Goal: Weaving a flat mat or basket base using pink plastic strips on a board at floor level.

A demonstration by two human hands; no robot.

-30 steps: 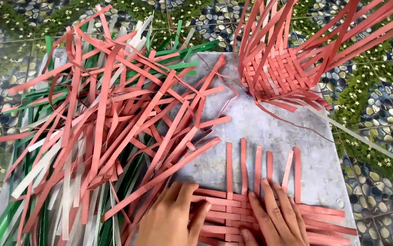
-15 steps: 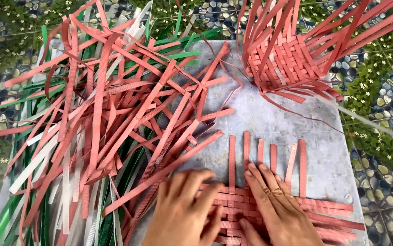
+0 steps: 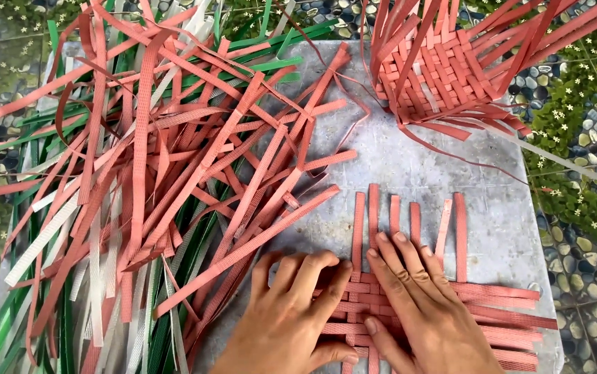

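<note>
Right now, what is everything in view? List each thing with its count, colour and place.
woven mat: one, pink, flat at bottom centre under both hands, strip ends sticking up and right
pile of strips: many, mostly pink with green and white, left half
half-made basket: one, pink, top right
slab: one, grey, under everything
floor: pebble-and-flower pattern, around the slab
left hand: flat on the mat's left part
right hand: flat on the mat, fingers spread

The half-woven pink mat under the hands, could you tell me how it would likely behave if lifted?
The pink mat would probably sag, since its flat straps look thin and bendy like those curling in the loose pile. Its unwoven upright ends might slip apart. It likely weighs little; both hands, left and right, press it flat.
</note>
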